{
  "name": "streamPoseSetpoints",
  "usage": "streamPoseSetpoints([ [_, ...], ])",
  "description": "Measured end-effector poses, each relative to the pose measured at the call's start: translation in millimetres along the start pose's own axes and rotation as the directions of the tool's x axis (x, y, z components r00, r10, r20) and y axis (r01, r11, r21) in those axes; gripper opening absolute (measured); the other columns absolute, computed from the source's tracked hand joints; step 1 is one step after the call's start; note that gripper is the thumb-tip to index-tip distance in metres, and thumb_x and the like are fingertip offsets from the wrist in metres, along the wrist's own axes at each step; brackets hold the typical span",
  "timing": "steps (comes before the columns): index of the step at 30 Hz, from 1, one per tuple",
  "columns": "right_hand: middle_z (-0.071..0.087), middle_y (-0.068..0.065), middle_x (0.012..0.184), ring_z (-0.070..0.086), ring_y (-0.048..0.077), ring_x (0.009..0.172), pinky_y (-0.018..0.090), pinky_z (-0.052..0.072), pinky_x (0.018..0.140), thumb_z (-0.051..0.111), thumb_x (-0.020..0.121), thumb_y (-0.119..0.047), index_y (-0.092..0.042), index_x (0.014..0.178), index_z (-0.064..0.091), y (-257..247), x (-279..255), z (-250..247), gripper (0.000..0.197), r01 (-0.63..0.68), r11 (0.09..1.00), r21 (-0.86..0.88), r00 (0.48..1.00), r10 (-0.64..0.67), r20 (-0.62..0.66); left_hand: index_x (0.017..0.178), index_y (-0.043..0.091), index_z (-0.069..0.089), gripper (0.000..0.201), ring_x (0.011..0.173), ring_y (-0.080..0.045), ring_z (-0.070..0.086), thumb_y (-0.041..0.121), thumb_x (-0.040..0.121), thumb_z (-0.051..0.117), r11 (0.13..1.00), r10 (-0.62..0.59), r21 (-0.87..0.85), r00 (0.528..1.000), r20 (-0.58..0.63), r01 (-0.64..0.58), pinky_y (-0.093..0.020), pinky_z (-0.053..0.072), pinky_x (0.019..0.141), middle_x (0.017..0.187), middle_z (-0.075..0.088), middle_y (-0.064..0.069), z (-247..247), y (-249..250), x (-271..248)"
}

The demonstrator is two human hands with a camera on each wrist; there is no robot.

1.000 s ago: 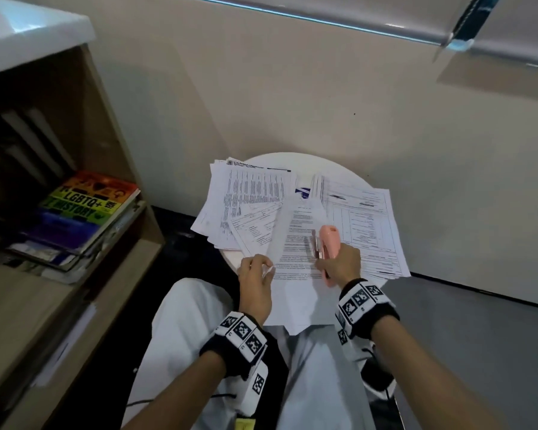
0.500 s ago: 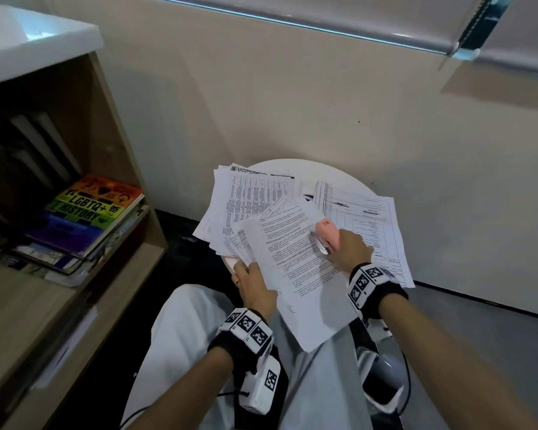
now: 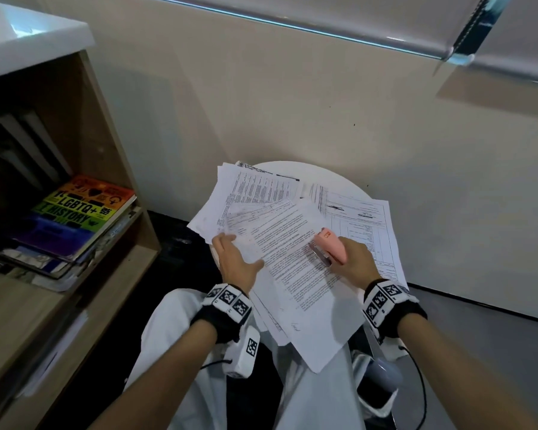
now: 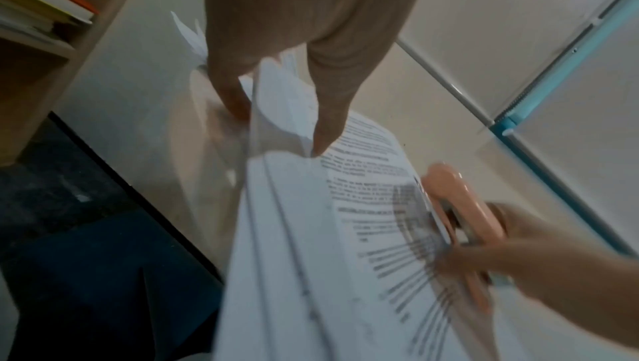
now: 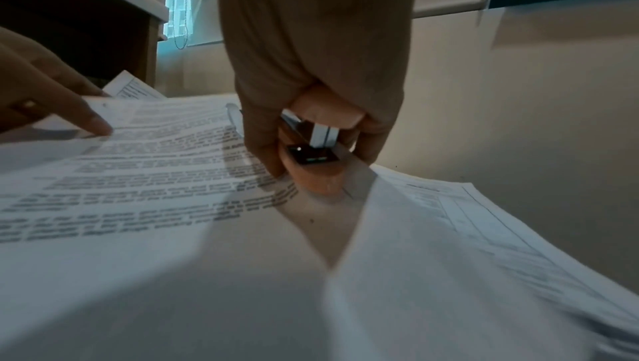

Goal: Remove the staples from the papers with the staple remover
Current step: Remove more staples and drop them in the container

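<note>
A stapled set of text papers (image 3: 295,283) lies slanted across the small round white table (image 3: 326,173), hanging over its near edge above my lap. My left hand (image 3: 238,254) pinches the set's upper-left edge; in the left wrist view the thumb (image 4: 328,120) sits on top and a finger goes beneath the sheets (image 4: 294,244). My right hand (image 3: 350,260) grips a pink staple remover (image 3: 330,246) at the set's right edge, its metal part against the paper. The right wrist view shows the remover (image 5: 311,172) inside my fingers. No staple can be made out.
Two more paper piles lie on the table: one at the back left (image 3: 255,193), one with forms at the right (image 3: 364,218). A wooden shelf with stacked books (image 3: 81,212) stands to the left. A wall rises right behind the table.
The lifted page has come down and the text papers have swung to a slant. My left hand moved up to their upper-left edge. The right hand keeps the remover at the right edge.
</note>
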State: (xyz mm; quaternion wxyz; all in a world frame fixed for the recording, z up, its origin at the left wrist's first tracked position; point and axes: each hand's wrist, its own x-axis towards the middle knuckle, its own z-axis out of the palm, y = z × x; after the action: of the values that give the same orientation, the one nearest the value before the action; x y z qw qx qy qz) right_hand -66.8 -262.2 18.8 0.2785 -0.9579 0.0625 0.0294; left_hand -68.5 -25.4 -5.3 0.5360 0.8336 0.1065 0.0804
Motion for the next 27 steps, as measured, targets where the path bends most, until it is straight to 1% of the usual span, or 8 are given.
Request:
streamPoseSetpoints([
  [2,0.067,0.005,0.096,0.062,0.026,0.09,0.041,0.053,0.078,0.076,0.072,-0.006,-0.01,0.11,0.063,1.9,-3.8,0.4,0.04,-0.036,0.998,0.048,0.999,0.036,-0.001,0.123,-0.003,0.042,0.071,0.119,-0.024,0.045,0.002,0.064,0.082,0.999,-0.021,-0.035,0.999,0.048,0.023,-0.018,0.031,0.096,0.132,0.037,-0.014,0.4,3.2,5.5],
  [4,0.066,0.006,0.094,0.064,0.028,0.09,0.041,0.054,0.077,0.075,0.072,-0.003,-0.008,0.107,0.064,0.8,-5.3,2.0,0.038,-0.086,0.994,0.074,0.996,0.084,0.022,0.123,-0.002,0.044,0.069,0.118,-0.024,0.047,0.0,0.066,0.081,0.994,-0.035,-0.101,0.996,0.076,0.042,-0.026,0.035,0.102,0.13,0.043,-0.014,4.0,2.8,6.6],
  [6,0.066,0.008,0.095,0.063,0.028,0.087,0.035,0.053,0.071,0.075,0.071,-0.001,-0.005,0.108,0.063,0.3,-4.8,4.0,0.039,-0.116,0.99,0.083,0.993,0.113,0.041,0.122,0.003,0.048,0.064,0.112,-0.024,0.055,-0.004,0.067,0.079,0.965,-0.055,-0.248,0.993,0.105,0.08,-0.039,0.047,0.099,0.121,0.055,-0.011,5.4,-2.2,6.2],
  [9,0.062,0.009,0.091,0.058,0.024,0.079,0.02,0.042,0.056,0.074,0.073,0.002,0.001,0.108,0.062,-2.2,-2.1,3.2,0.037,-0.152,0.986,0.074,0.987,0.147,0.064,0.122,0.007,0.055,0.053,0.104,-0.027,0.063,-0.009,0.074,0.071,0.882,-0.1,-0.44,0.979,0.177,0.17,-0.038,0.054,0.087,0.111,0.066,-0.01,0.3,-9.9,7.2],
  [15,0.066,0.017,0.099,0.064,0.031,0.089,0.04,0.055,0.078,0.074,0.068,0.001,0.003,0.105,0.062,-4.3,1.5,8.8,0.039,-0.299,0.949,0.102,0.952,0.29,0.098,0.111,0.005,0.061,0.04,0.098,0.0,0.059,-0.014,0.075,0.061,0.929,0.276,-0.279,0.958,0.076,-0.245,-0.013,0.05,0.081,0.118,0.06,-0.007,-0.9,-15.2,9.2],
  [18,0.066,0.018,0.107,0.064,0.032,0.097,0.042,0.054,0.085,0.076,0.07,-0.002,0.002,0.112,0.06,-5.0,1.4,9.8,0.045,-0.294,0.952,0.09,0.951,0.281,0.131,0.111,0.017,0.06,0.037,0.103,-0.013,0.06,-0.005,0.08,0.063,0.929,0.304,-0.288,0.921,0.242,-0.231,-0.021,0.052,0.084,0.113,0.062,0.002,1.6,-10.7,13.1],
  [22,0.065,0.017,0.108,0.059,0.027,0.089,0.036,0.052,0.081,0.075,0.072,-0.001,0.002,0.114,0.06,-0.6,1.4,10.7,0.045,-0.3,0.943,0.14,0.949,0.281,0.143,0.117,0.025,0.054,0.038,0.108,-0.02,0.062,0.014,0.084,0.068,0.958,0.182,-0.28,0.887,0.425,-0.062,-0.041,0.053,0.091,0.116,0.063,0.002,13.1,-5.8,25.9],
  [27,0.062,0.011,0.098,0.06,0.028,0.088,0.033,0.052,0.072,0.077,0.07,-0.003,-0.005,0.098,0.062,7.2,-3.0,7.5,0.032,-0.318,0.916,0.244,0.947,0.296,0.121,0.117,0.005,0.059,0.034,0.102,-0.028,0.064,0.013,0.085,0.068,0.963,0.143,-0.254,0.973,0.179,-0.095,-0.049,0.053,0.088,0.111,0.067,-0.011,15.7,-0.4,35.0],
])
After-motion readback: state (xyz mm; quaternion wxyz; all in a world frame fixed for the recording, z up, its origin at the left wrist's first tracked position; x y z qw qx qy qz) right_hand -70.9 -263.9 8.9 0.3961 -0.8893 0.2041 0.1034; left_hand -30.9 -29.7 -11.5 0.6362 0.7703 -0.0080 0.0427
